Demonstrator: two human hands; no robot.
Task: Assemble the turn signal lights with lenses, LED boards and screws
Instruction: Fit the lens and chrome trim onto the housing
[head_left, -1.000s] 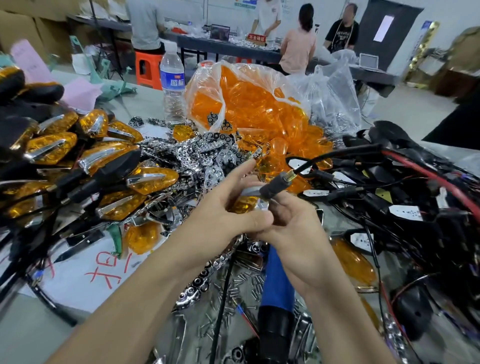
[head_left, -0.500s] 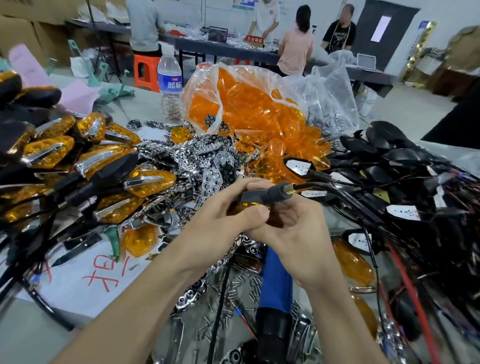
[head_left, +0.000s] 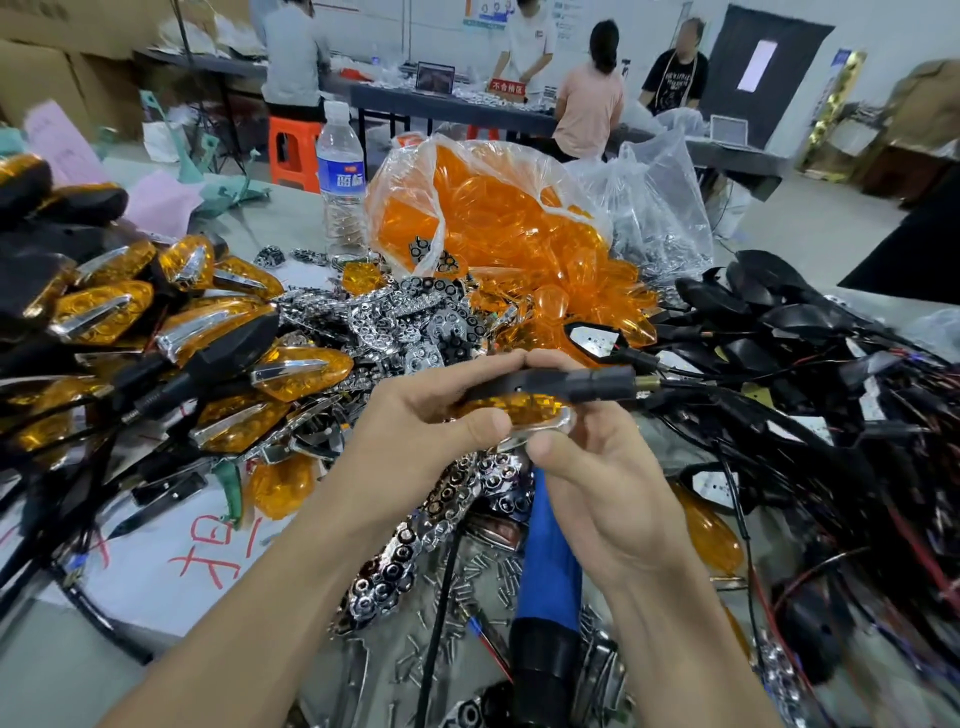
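Both hands hold one turn signal light (head_left: 550, 389) over the middle of the table: a black housing with an amber lens (head_left: 524, 408) on its underside and a black stalk with a brass end pointing right. My left hand (head_left: 431, 421) grips its left end, thumb against the lens. My right hand (head_left: 587, 467) pinches the lens edge from below. Loose screws (head_left: 467, 587) lie on the table beneath, beside a blue and black electric screwdriver (head_left: 545, 587). Chrome LED reflector boards (head_left: 415, 322) are heaped behind the hands.
Finished amber lights (head_left: 130, 332) pile up at the left. A clear bag of amber lenses (head_left: 498, 223) and a water bottle (head_left: 340, 182) stand at the back. Black housings with wires (head_left: 810, 374) crowd the right. People work at a far table (head_left: 447, 106).
The light has turned from stalk-up to lying level, with its amber lens now showing underneath. Both hands shifted along it, and my view moved a little closer.
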